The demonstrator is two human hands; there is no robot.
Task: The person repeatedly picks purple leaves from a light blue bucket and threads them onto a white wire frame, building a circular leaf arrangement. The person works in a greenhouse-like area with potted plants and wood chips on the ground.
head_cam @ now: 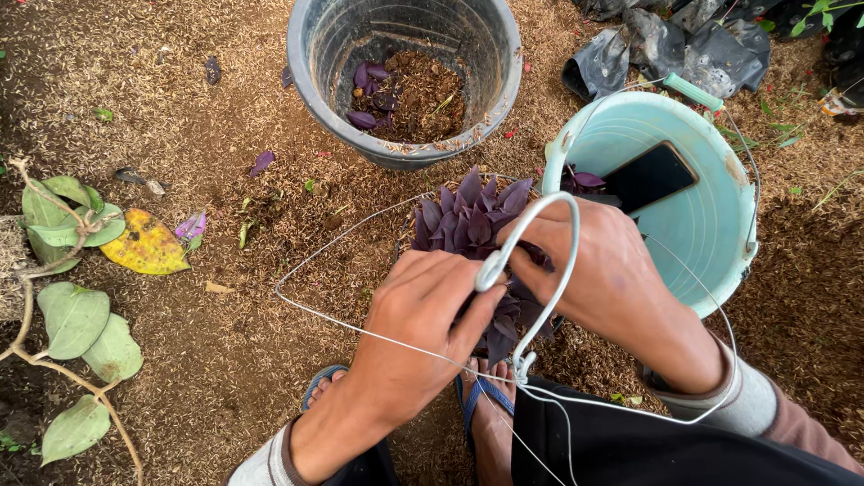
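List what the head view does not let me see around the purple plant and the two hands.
- Pot under the purple plant: hidden by leaves, left hand and right hand.
- Wire hanger ends: hidden behind the hands.
- Dark flat object in the light blue bucket: kind unclear.

Purple-leaved plant (472, 216), grey pot (310, 81), pale turquoise bucket (711, 234), yellow leaf (144, 245), white wire hook (540, 243).

Even, soft daylight; shadows faint; sharp centre, slight wide-angle stretch at edges; no glare.
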